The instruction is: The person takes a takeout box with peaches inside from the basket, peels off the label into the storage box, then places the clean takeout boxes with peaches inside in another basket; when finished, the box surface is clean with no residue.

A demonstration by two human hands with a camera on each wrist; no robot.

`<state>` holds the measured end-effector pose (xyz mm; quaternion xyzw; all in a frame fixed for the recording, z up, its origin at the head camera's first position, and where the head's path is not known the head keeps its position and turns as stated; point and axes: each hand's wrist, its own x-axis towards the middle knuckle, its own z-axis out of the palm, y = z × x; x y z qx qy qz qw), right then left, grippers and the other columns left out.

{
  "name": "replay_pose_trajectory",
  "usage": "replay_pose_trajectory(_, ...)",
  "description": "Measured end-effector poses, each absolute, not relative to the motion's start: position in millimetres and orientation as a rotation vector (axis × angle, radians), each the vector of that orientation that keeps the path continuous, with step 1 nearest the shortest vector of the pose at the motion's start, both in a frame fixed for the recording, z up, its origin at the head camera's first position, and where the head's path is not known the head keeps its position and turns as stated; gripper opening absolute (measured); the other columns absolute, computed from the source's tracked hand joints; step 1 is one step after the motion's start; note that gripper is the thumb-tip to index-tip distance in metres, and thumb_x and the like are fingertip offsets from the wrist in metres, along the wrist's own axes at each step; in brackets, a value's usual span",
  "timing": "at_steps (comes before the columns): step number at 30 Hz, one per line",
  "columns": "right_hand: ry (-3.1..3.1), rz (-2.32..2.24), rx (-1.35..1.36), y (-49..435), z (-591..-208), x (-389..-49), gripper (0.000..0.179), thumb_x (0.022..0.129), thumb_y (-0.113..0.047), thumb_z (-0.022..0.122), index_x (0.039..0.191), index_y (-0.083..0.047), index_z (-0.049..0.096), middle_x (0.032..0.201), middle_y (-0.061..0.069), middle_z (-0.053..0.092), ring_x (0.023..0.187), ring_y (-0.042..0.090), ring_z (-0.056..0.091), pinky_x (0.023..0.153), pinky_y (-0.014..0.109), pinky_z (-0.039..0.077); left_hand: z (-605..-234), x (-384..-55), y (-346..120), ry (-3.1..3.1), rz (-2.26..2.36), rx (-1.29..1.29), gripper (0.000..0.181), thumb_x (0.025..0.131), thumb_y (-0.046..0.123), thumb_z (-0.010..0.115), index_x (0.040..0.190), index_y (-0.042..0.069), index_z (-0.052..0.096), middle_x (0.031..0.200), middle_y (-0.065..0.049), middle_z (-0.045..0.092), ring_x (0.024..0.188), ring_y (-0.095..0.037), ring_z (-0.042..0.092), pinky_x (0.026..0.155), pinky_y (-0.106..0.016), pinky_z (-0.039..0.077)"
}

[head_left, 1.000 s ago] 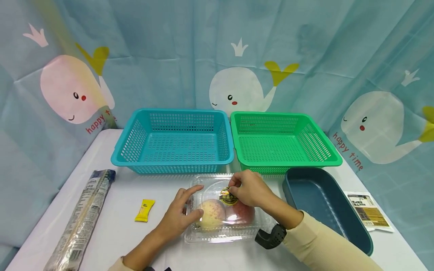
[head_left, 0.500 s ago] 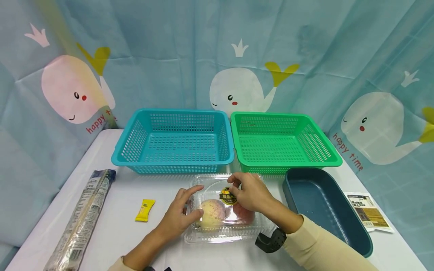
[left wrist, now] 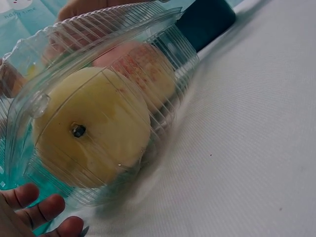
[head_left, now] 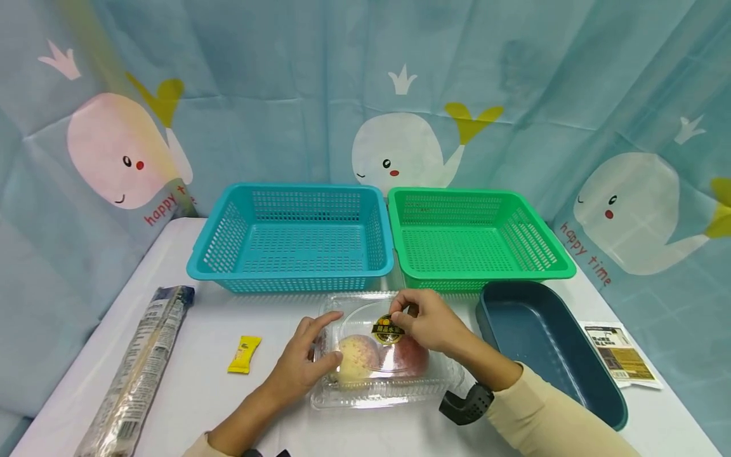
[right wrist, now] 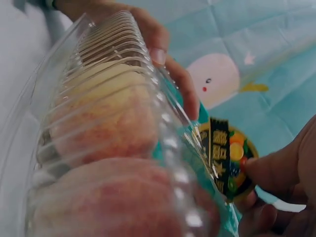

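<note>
A clear plastic clamshell box (head_left: pixel 365 397) sits on the table in front of me, lid down. Inside are a yellow-and-red peach (head_left: pixel 355 357) and a redder peach (head_left: pixel 410 357), both seen through the plastic in the wrist views. On the lid is a round black-and-gold sticker (right wrist: pixel 236 165) with fruit pictures. My right hand (head_left: pixel 431 322) pinches the sticker's right edge between thumb and fingers; in the right wrist view that edge is raised off the lid. My left hand (head_left: pixel 299 357) rests against the box's left end, thumb and index finger spread over the lid.
Behind the box stand a blue basket (head_left: pixel 291 284) and a green basket (head_left: pixel 485 277). A dark blue tray (head_left: pixel 562 355) is close on the right, with a white-and-brown packet (head_left: pixel 622 355) beyond it. Leftward lie a small yellow packet (head_left: pixel 243 354) and a long silver package (head_left: pixel 139 368).
My right hand has shifted slightly right along with the sticker's edge, and the sticker appears more tilted. My left hand has kept its place on the box.
</note>
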<state>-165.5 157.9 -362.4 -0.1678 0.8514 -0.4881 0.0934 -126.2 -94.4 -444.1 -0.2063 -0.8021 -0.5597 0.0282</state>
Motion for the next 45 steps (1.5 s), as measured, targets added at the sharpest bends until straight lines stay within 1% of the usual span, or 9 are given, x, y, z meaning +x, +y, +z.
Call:
replay_pose_trajectory(4,2.425,-1.578,-0.545,165.1,-364.9,-165.4,0.010,0.086,0.007,0.061,0.082,-0.002,0.062,0.074,0.006,0.057,0.065,0.017,0.049,0.053,0.024,0.041,-444.4,-126.4,-95.1,-2.481,-1.713,-0.639,0.059,0.084,0.019,0.067,0.140,0.023,0.049,0.099,-0.011,0.043,0.073,-0.023,0.039,0.056,-0.026,0.037)
replay_pose_trajectory(8,2.385,-1.620,-0.624,171.0,-366.4,-163.6,0.009,0.087,0.007,0.062,0.083,-0.001,0.063,0.079,0.008,0.058,0.067,0.018,0.051,0.057,0.025,0.043,-445.0,-126.2,-94.9,-2.485,-1.696,-0.639,0.061,0.083,0.018,0.067,0.141,0.024,0.048,0.098,-0.009,0.043,0.072,-0.022,0.039,0.056,-0.026,0.038)
replay_pose_trajectory(14,2.343,-1.708,-0.773,178.9,-373.4,-161.3,0.008,0.087,0.008,0.061,0.085,0.000,0.062,0.080,0.009,0.055,0.064,0.014,0.049,0.055,0.023,0.043,-445.8,-126.0,-93.6,-2.494,-1.696,-0.630,0.062,0.083,0.019,0.067,0.141,0.025,0.048,0.097,-0.008,0.043,0.072,-0.022,0.039,0.056,-0.026,0.037)
replay_pose_trajectory(22,2.244,-1.836,-0.953,182.4,-377.8,-159.9,0.007,0.088,0.011,0.059,0.087,0.004,0.060,0.085,0.008,0.056,0.070,0.013,0.050,0.057,0.023,0.045,-446.3,-126.4,-93.3,-2.478,-1.722,-0.644,0.060,0.084,0.019,0.066,0.141,0.024,0.048,0.095,-0.009,0.042,0.073,-0.020,0.038,0.057,-0.027,0.038)
replay_pose_trajectory(26,2.087,-2.033,-0.946,184.8,-374.4,-159.5,0.004,0.093,0.006,0.056,0.090,0.009,0.054,0.087,0.007,0.056,0.070,0.011,0.049,0.053,0.022,0.040,-445.4,-125.5,-94.1,-2.476,-1.728,-0.637,0.060,0.084,0.018,0.066,0.141,0.025,0.048,0.097,-0.009,0.043,0.074,-0.021,0.039,0.058,-0.027,0.037)
replay_pose_trajectory(29,2.026,-2.138,-0.893,190.4,-367.9,-158.8,0.006,0.095,0.002,0.056,0.092,0.006,0.055,0.088,0.006,0.057,0.069,0.010,0.048,0.052,0.021,0.037,-444.8,-124.8,-94.3,-2.462,-1.741,-0.637,0.059,0.084,0.018,0.066,0.140,0.024,0.049,0.097,-0.009,0.043,0.074,-0.022,0.038,0.057,-0.027,0.037)
replay_pose_trajectory(32,2.041,-2.103,-0.907,200.7,-359.5,-158.9,0.002,0.095,0.003,0.056,0.093,0.003,0.058,0.090,0.006,0.059,0.071,0.012,0.052,0.055,0.023,0.041,-445.4,-125.4,-94.4,-2.451,-1.746,-0.646,0.058,0.084,0.018,0.065,0.140,0.022,0.049,0.096,-0.010,0.042,0.074,-0.021,0.038,0.056,-0.026,0.036)
replay_pose_trajectory(39,2.099,-1.904,-1.034,244.3,-329.8,-156.2,0.009,0.094,0.010,0.051,0.097,0.006,0.059,0.092,0.010,0.057,0.074,0.017,0.054,0.062,0.027,0.050,-447.7,-126.9,-93.5,-2.465,-1.725,-0.662,0.058,0.085,0.019,0.066,0.141,0.024,0.048,0.093,-0.007,0.040,0.070,-0.018,0.036,0.055,-0.026,0.035)
replay_pose_trajectory(45,2.185,-1.761,-1.004,275.8,-316.0,-156.3,0.014,0.093,0.014,0.051,0.097,0.004,0.060,0.096,0.013,0.059,0.082,0.021,0.060,0.067,0.031,0.055,-449.1,-126.7,-94.8,-2.473,-1.722,-0.651,0.059,0.085,0.018,0.066,0.141,0.023,0.047,0.096,-0.010,0.042,0.072,-0.020,0.037,0.055,-0.026,0.036)
